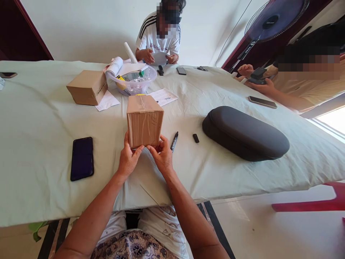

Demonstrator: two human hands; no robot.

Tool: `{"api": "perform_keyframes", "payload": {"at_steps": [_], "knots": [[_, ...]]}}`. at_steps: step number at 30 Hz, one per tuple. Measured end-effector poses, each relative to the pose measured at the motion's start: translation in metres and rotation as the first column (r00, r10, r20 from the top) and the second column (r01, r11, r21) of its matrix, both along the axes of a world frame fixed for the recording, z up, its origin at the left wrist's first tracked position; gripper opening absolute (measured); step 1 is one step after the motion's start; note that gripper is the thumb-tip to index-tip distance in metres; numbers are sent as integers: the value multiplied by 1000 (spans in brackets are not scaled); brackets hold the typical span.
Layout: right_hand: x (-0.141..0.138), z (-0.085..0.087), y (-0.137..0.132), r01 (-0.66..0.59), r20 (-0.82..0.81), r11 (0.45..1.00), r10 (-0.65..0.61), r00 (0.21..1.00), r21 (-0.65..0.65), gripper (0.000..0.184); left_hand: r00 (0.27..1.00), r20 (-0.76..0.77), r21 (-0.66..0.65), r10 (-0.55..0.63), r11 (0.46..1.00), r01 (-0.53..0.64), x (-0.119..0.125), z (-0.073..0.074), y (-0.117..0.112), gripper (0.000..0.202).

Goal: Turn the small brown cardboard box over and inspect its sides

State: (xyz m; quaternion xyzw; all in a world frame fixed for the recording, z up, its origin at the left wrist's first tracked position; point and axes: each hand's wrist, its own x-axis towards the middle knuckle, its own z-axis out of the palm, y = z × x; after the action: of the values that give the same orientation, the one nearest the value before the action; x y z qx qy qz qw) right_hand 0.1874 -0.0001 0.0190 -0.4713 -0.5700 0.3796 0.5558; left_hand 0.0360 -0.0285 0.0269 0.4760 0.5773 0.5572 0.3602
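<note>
A taped brown cardboard box (145,120) stands on the pale tablecloth (43,118) straight ahead of me. My left hand (128,158) grips its lower left corner, thumb on the front face. My right hand (162,155) holds the lower right corner, fingers curled round the edge. Both hands are closed on the box.
A black phone (82,158) lies to the left, a black marker (174,141) and its cap (196,138) to the right. A dark oval case (245,133) sits further right. Behind are a second box (87,87), a clear bowl (134,82) of items and papers. Two other people sit at the far and right sides.
</note>
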Motion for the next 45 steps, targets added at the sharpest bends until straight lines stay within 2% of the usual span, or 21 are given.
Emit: {"api": "perform_keyframes", "payload": {"at_steps": [2,6,15,22,30,35,40,45], "knots": [[-1,0,-1,17,6,1000,-17,1000,-24,67,999,-35,3,27,1000,-27,1,3,-2,93],[-2,-1,-2,0,-8,1000,0,1000,-29,59,997,-52,-4,52,999,-53,1,6,-3,96],[1,2,-1,-74,-49,994,78,996,75,38,999,42,-2,32,1000,-32,0,6,-1,86],[3,5,-4,-85,25,988,83,996,128,36,993,116,44,-23,999,18,-2,5,-1,77],[4,5,-12,-27,-24,977,33,999,214,34,952,267,103,-149,987,126,0,16,-1,71],[4,9,-15,27,-20,968,-22,1000,250,26,926,324,31,-195,980,195,3,18,-2,59],[2,8,-13,33,-15,969,-30,999,246,24,946,290,-54,-144,985,166,1,17,-3,59],[2,7,-13,43,-4,958,-43,999,283,23,977,180,-27,-118,992,125,-4,10,-2,55]]}}
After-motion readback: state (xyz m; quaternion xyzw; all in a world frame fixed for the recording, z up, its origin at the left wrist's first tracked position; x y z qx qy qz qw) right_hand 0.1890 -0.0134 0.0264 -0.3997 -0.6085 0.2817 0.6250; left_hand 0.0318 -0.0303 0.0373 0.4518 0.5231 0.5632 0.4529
